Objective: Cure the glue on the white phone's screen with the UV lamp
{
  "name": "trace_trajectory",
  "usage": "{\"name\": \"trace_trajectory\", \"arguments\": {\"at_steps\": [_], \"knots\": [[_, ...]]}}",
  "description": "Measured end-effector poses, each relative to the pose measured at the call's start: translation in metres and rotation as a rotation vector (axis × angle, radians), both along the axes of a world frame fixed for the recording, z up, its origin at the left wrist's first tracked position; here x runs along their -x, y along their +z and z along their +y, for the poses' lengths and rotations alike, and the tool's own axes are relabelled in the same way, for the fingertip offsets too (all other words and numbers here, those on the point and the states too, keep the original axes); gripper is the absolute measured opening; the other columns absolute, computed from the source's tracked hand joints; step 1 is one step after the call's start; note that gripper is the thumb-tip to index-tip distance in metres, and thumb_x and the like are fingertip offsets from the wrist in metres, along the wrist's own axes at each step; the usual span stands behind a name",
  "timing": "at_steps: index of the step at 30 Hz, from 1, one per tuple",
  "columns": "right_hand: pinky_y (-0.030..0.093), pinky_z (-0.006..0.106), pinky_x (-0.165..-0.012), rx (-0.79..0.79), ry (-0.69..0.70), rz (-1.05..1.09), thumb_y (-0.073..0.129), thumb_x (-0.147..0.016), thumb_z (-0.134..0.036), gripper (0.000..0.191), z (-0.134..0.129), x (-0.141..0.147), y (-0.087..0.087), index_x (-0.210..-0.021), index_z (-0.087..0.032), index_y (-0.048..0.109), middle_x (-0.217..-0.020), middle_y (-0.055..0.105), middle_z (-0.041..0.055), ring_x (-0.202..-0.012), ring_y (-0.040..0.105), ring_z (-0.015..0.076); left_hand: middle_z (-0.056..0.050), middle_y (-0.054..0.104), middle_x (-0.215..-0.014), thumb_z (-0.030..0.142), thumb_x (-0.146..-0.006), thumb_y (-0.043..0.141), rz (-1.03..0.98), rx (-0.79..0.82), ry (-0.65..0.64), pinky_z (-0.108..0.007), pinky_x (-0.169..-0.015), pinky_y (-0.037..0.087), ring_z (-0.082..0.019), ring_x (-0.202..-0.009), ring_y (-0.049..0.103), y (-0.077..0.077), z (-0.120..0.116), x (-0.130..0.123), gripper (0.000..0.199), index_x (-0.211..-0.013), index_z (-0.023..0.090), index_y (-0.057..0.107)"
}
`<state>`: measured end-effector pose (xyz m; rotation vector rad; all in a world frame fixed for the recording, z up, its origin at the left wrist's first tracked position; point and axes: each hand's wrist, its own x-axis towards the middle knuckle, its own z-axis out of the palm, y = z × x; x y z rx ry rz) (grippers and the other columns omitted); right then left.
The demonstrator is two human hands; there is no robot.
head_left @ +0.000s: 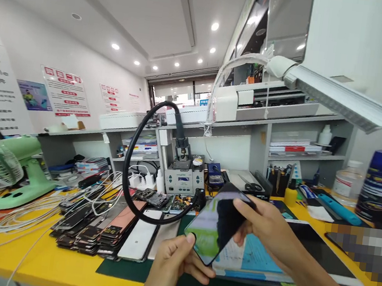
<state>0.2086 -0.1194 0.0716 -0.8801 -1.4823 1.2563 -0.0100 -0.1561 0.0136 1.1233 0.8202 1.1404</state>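
The phone (218, 223) is up off the worktop (67, 269), tilted over the mat (168, 274) near its front edge, with its glossy face catching the ceiling lights. The left hand (171, 263) pinches the lower corner, thumb laid on the glass; the right hand (267, 231) is closed on the upper side edge, fingers wrapped over it. Both grips look firm, so the phone is carried fully by the hands.

To my eye this is an inspection, and it goes best with fingertips kept to the rim, so smears don't mask scratches. Turning it slowly against the lamp (342, 99) should show flaws. Keeping it low over the mat softens any slip, and clear of the spare screens (97, 229) stacked towards the left.
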Motion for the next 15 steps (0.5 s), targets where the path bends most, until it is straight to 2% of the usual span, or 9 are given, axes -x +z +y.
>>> {"name": "trace_trajectory", "arguments": {"at_steps": [2, 5, 8, 10, 12, 15], "knots": [[0.054, 0.025, -0.047, 0.01, -0.011, -0.002, 0.064, -0.09, -0.057, 0.041, 0.014, 0.003, 0.011, -0.081, -0.017, 0.061, -0.057, 0.065, 0.0015, -0.048, 0.062, 0.0146, -0.021, 0.077, -0.082, 0.048, -0.093, 0.06, -0.025, -0.007, -0.073, -0.032, -0.065, 0.059, -0.025, -0.07, 0.074, 0.011, 0.009, 0.001, 0.044, -0.092, 0.006, 0.069], [0.05, 0.022, -0.042, 0.04, 0.008, -0.066, 0.066, -0.089, -0.054, 0.041, 0.039, 0.011, 0.025, -0.074, -0.017, 0.059, -0.055, 0.063, 0.0005, -0.044, 0.058, 0.0116, -0.02, 0.075, -0.1, 0.039, -0.094, 0.058, -0.146, 0.026, -0.262, -0.039, -0.073, 0.061, -0.031, -0.087, 0.075, 0.035, 0.027, -0.004, 0.04, -0.113, 0.005, 0.069], [0.045, 0.02, -0.037, 0.014, 0.014, -0.127, 0.07, -0.085, -0.055, 0.043, 0.061, 0.018, 0.036, -0.069, -0.017, 0.059, -0.051, 0.059, -0.0006, -0.041, 0.054, 0.0105, -0.02, 0.072, -0.111, 0.042, -0.097, 0.053, -0.267, 0.145, -0.435, -0.042, -0.078, 0.06, -0.029, -0.086, 0.074, 0.055, 0.045, -0.016, 0.045, -0.121, 0.007, 0.067], [0.046, 0.02, -0.038, -0.022, 0.005, -0.172, 0.067, -0.087, -0.056, 0.044, 0.073, 0.019, 0.039, -0.07, -0.017, 0.059, -0.052, 0.059, -0.0003, -0.043, 0.054, 0.0101, -0.017, 0.073, -0.099, 0.048, -0.096, 0.052, -0.288, 0.192, -0.417, -0.036, -0.066, 0.06, -0.023, -0.071, 0.072, 0.063, 0.057, -0.025, 0.048, -0.114, 0.007, 0.068], [0.05, 0.021, -0.043, -0.071, -0.036, -0.22, 0.056, -0.093, -0.06, 0.048, 0.084, 0.013, 0.039, -0.079, -0.016, 0.062, -0.064, 0.066, 0.0037, -0.05, 0.061, 0.012, -0.013, 0.072, -0.085, 0.055, -0.095, 0.052, -0.283, 0.175, -0.318, -0.031, -0.053, 0.057, -0.02, -0.059, 0.067, 0.068, 0.069, -0.034, 0.051, -0.107, 0.007, 0.069], [0.054, 0.025, -0.051, -0.144, -0.196, -0.34, 0.042, -0.099, -0.062, 0.053, 0.1, -0.014, 0.029, -0.096, -0.014, 0.065, -0.082, 0.072, 0.0089, -0.064, 0.069, 0.0163, -0.015, 0.073, -0.086, 0.06, -0.095, 0.048, -0.288, 0.09, -0.177, -0.032, -0.052, 0.057, -0.021, -0.06, 0.068, 0.07, 0.088, -0.04, 0.058, -0.102, 0.006, 0.069]]}}
